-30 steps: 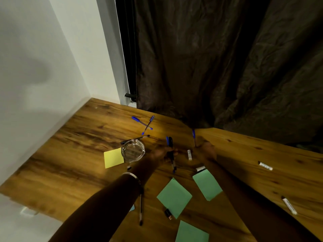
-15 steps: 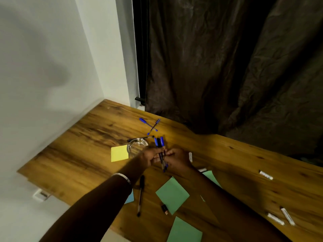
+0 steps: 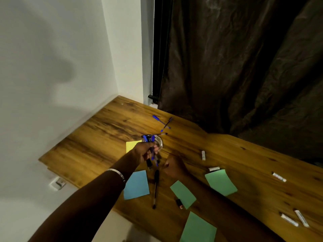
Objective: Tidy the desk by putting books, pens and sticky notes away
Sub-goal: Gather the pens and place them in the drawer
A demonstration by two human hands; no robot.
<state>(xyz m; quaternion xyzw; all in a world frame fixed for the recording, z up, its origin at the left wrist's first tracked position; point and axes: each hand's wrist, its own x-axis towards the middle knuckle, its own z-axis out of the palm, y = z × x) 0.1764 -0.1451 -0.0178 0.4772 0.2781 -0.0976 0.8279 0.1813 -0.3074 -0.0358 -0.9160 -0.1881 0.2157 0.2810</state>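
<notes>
Nearby, green notes [image 3: 183, 194] and a black pen [image 3: 155, 187] are lying loose by the desk [image 3: 262, 165] edge. Further in, the right hand [image 3: 173, 167] is hanging relaxed, holding nothing, while the left hand [image 3: 144, 151] is gripping a pen bundle [image 3: 151, 145] over the jar [image 3: 158, 143], probably for dropping in. Beyond, two blue pens [image 3: 161, 122] are waiting on open wood.
</notes>
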